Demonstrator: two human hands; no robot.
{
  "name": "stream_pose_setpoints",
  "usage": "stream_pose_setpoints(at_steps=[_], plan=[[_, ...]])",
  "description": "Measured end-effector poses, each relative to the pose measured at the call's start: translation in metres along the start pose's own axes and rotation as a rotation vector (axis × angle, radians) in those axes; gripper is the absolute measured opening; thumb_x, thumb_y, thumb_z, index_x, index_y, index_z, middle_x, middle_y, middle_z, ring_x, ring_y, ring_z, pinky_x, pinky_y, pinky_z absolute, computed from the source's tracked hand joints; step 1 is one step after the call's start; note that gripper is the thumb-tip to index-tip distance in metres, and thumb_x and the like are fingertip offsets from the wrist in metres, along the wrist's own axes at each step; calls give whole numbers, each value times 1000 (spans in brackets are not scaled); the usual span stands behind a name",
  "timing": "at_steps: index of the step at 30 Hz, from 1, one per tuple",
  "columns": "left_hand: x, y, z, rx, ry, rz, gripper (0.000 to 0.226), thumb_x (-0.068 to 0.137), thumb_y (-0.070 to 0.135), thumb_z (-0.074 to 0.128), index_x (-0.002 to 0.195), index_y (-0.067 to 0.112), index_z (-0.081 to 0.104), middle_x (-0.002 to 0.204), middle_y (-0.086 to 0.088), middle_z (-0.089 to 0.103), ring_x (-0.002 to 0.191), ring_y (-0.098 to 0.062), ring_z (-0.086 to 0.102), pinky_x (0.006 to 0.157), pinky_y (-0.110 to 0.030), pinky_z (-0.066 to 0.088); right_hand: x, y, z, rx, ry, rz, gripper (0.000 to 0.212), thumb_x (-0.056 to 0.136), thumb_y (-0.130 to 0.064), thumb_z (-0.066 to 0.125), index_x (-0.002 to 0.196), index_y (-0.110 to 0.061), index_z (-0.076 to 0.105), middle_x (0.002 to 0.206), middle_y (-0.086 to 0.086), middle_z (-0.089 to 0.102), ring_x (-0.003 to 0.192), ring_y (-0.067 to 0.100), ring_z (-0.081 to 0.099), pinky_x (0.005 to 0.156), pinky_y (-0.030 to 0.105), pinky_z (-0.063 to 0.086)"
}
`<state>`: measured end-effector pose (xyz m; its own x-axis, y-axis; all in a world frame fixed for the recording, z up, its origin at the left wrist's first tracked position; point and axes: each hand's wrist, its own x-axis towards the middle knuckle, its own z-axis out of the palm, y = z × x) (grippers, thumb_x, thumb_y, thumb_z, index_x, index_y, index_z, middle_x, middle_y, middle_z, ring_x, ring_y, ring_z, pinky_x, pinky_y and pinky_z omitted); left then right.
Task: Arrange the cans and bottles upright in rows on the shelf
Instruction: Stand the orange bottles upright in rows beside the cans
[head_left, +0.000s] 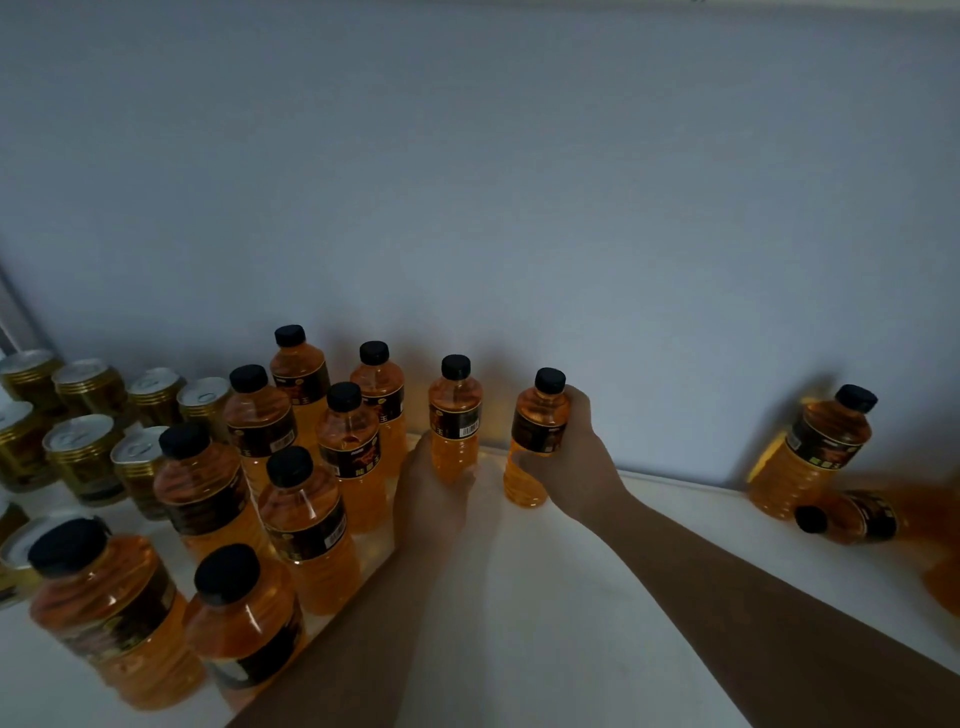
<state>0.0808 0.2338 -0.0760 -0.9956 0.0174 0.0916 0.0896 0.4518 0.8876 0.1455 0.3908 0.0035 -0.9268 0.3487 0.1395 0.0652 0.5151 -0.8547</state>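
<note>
Several orange drink bottles with black caps stand upright in rows on the white shelf (571, 597), left of centre. My left hand (428, 493) grips the lower body of an upright bottle (456, 415) near the back wall. My right hand (571, 457) is wrapped around another upright bottle (537, 415) just to its right, standing on the shelf. Gold cans (83, 452) with silver tops stand upright in rows at the far left. At the far right one bottle (815, 452) leans against the wall and another bottle (847, 517) lies on its side.
The grey back wall (519, 208) runs close behind the bottles. A blurred orange bottle (940, 571) sits at the right edge. Bare white shelf lies between my right arm and the right-hand bottles.
</note>
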Motion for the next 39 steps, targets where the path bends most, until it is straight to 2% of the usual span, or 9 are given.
stream_pose_setpoints(at_steps=[7,10,12,17,22,25,28,33,39], plan=[[-15,-8,-7,131,-54,-74,65,96,36,65,154,24,38,155,-1,46,141,-27,47,115,-42,39,-26,13,6,10,-25,142,99,84,-21,80,157,-24,12,133,3,56,109,21,59,88,32,47],[-26,-10,-9,110,-45,-50,61,95,37,66,150,27,41,153,1,49,138,-27,50,111,-45,44,-43,19,9,-32,26,208,105,82,-37,82,158,-24,11,152,7,45,129,28,54,100,38,47],[-35,-7,-13,112,-34,-89,65,93,38,69,151,29,39,155,2,46,137,-27,51,108,-44,48,-54,22,9,-62,52,234,104,82,-41,81,158,-25,12,156,8,41,134,30,51,104,41,48],[-74,1,-27,132,-32,-39,57,94,33,69,146,22,48,147,-2,52,129,-26,56,100,-34,49,-93,32,-10,-109,52,255,94,83,-46,79,155,-22,24,155,5,43,134,26,51,105,38,48],[-128,9,-36,174,-148,96,40,94,30,68,132,17,62,130,-2,64,115,-19,60,100,-31,49,-150,46,-63,-237,51,203,76,87,-49,73,149,-19,42,152,-2,45,136,18,47,111,35,41],[-167,24,-25,185,-206,133,38,94,31,69,128,16,64,127,1,64,109,-13,60,93,-24,43,-192,58,-102,-142,96,253,70,85,-46,77,144,-21,48,145,-4,50,130,17,51,107,35,45],[-210,42,-2,186,-306,175,34,92,29,72,122,15,66,122,0,65,102,-12,60,91,-23,42,-235,72,-138,-58,156,301,66,85,-44,78,140,-21,51,139,-6,53,122,15,54,102,32,47],[-267,68,37,165,-450,246,27,91,28,73,115,17,68,112,3,66,100,-13,63,88,-22,43,-294,92,-187,-88,250,344,61,86,-42,77,138,-20,53,131,-5,57,117,15,56,96,29,46],[-289,103,81,172,-544,329,26,92,30,72,115,19,67,108,7,65,99,-11,63,85,-20,40,-333,113,-234,-89,364,424,56,87,-42,75,135,-22,53,127,-4,57,110,13,57,88,25,44]])
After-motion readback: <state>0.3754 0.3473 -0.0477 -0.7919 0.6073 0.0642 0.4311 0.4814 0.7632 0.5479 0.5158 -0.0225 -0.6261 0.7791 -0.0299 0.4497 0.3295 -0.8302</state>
